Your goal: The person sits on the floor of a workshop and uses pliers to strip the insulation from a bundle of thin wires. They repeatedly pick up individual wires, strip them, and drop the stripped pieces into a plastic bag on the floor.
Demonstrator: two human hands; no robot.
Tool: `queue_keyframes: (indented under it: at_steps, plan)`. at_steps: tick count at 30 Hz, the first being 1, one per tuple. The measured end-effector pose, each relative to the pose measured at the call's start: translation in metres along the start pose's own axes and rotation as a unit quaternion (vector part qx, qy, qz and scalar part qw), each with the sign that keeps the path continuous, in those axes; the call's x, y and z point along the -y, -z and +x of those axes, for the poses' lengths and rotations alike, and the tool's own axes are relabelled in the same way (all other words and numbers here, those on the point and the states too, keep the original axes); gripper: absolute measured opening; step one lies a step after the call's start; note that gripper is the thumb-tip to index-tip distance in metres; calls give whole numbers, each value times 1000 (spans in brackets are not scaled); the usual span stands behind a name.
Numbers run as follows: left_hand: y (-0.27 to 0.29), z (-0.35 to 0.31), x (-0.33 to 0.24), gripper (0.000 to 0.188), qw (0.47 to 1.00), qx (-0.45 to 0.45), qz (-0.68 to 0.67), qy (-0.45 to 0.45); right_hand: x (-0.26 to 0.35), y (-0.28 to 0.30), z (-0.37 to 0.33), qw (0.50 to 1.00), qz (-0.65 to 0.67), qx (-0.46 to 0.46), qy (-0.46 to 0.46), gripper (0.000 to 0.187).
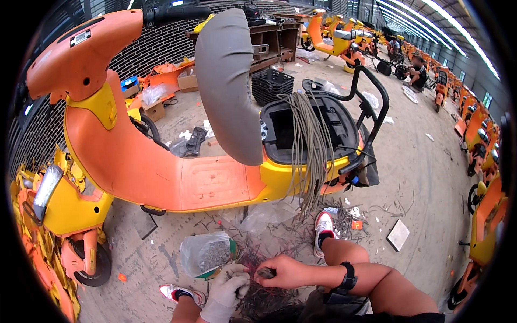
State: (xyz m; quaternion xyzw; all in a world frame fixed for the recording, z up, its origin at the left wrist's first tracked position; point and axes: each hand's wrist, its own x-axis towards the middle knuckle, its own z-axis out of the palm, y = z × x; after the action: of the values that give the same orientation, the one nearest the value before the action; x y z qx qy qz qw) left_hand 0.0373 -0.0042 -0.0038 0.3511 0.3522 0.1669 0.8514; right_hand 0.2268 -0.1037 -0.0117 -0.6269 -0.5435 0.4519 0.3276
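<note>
While both hands meet low in the view, over the floor between the person's knees, the details run so:

Right hand: bare, wrist in a black band, the right hand (285, 272) is pinched narrow on a small dark piece (266, 273) held at its fingertips; what the piece is I cannot tell.

Left hand: in a pale work glove, the left hand (229, 285) is curled, its fingers touching the dark piece's left end; whether it truly grips anything I cannot tell.

Dark piece: between the two hands, long axis roughly left to right, the bare hand the one that carries it.

Pile of cut ties: a tangle of thin dark strands (266, 299) directly beneath the dark piece and spreading toward the person's body.

Plastic bag: a clear bag of small grey pieces (207, 254) sits just left of and a little beyond the dark piece, near the gloved hand, well clear of the bare one.

Shoes: a red-and-white shoe (325, 229) beyond and right of the dark piece; another (180, 293) to its left.

Bundle of grey cables: the bundle (309, 145) hangs from the open seat bay, well beyond the dark piece, ends dangling toward the floor.

Scooter: the orange and yellow scooter (177, 172) stands across the view beyond the dark piece, grey seat (226, 81) tipped up.
</note>
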Motion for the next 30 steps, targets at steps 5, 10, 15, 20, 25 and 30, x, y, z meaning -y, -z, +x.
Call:
queue_keyframes:
  at_steps: [5,10,15,20,25,30]
  plan:
    - [-5,-2,-1,21,999,-1,31,17,5,3,1,1000,17,0,-7,20]
    - [2,2,-3,24,999,-17,26,-12,-1,-3,2,999,49,-12,-13,19]
    - [2,1,-3,24,999,0,36,-3,7,-3,5,998,30,-26,-43,20]
    - [-4,-6,-10,22,999,-16,42,1,-1,-2,8,989,-40,-112,89,24]
    - [0,0,-5,20,1000,-15,22,3,7,5,12,976,-90,-166,111,25]
    - [2,-1,-6,22,999,-39,5,-5,5,10,15,966,-61,-231,96,19]
